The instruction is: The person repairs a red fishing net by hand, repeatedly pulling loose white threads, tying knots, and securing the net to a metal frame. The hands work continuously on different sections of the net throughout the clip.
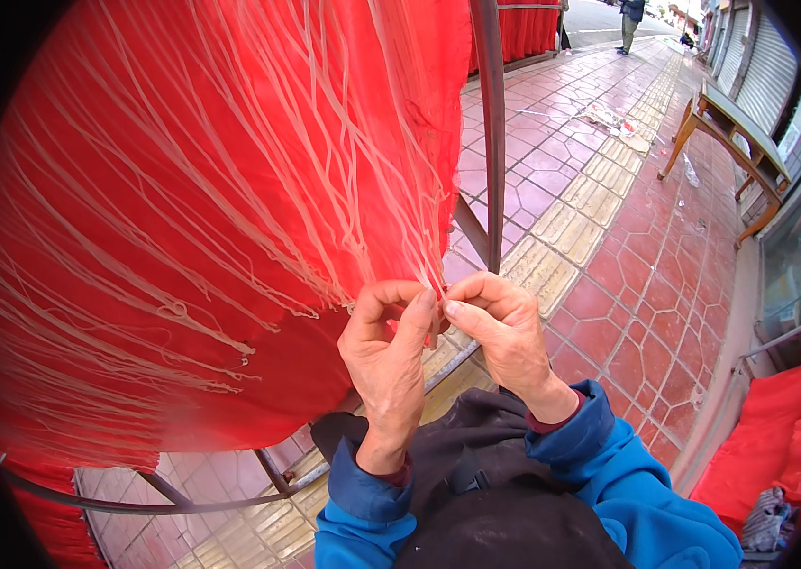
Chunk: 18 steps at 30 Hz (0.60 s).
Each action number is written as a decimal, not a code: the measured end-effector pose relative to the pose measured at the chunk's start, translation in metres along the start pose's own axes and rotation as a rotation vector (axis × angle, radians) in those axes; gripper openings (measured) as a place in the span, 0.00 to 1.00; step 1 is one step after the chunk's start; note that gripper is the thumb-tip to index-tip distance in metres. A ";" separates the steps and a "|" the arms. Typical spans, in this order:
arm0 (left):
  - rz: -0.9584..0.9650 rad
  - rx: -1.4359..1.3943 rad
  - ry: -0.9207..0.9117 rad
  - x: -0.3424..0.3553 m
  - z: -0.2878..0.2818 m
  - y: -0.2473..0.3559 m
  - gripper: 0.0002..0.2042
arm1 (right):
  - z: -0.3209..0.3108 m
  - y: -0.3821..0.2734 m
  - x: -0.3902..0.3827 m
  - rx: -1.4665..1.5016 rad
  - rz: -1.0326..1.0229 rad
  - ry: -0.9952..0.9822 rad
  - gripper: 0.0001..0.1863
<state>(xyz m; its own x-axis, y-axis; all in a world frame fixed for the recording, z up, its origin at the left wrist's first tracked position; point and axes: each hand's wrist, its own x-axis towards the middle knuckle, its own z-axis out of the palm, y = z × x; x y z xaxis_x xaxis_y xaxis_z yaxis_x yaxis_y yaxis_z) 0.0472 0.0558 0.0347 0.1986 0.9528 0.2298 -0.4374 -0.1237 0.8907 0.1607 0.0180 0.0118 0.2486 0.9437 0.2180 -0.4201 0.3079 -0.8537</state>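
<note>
A large red cloth [258, 379] fills the left side, with long pale strings [344, 190] fanned out across it. Many of the strings gather into bunches with knotted, frayed ends. At the cloth's right edge, my left hand [386, 351] pinches the ends of one bunch between thumb and forefinger. Close beside it, almost touching, my right hand [507, 332] pinches the same bunch of strings. The tips of the strings are partly hidden by my fingers.
A dark metal frame [492, 133] borders the cloth, with a curved bar below. Tiled pavement runs along the right. A wooden table [732, 128] stands by the shopfronts; more red cloth [765, 436] lies at lower right. A person [629, 24] stands far off.
</note>
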 end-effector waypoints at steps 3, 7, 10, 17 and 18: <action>-0.063 -0.088 -0.008 0.000 -0.001 0.000 0.04 | 0.001 0.002 -0.001 -0.017 0.010 0.008 0.04; -0.067 -0.168 -0.035 -0.001 -0.006 -0.002 0.04 | 0.000 0.002 -0.002 -0.028 0.016 0.002 0.04; -0.025 -0.192 0.017 -0.002 -0.012 -0.007 0.04 | -0.004 0.002 -0.002 -0.009 -0.030 0.028 0.05; 0.014 -0.283 0.020 0.000 -0.025 -0.013 0.04 | -0.021 0.001 0.005 0.427 -0.059 -0.082 0.05; 0.015 -0.314 0.026 0.000 -0.026 -0.013 0.04 | -0.022 0.001 0.006 0.464 -0.060 -0.084 0.06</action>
<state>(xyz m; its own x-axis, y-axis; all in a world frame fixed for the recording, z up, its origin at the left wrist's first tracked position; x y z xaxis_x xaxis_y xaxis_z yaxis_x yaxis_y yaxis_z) 0.0304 0.0648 0.0135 0.1698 0.9587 0.2281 -0.6905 -0.0494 0.7216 0.1813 0.0215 0.0018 0.2209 0.9231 0.3147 -0.7573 0.3657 -0.5411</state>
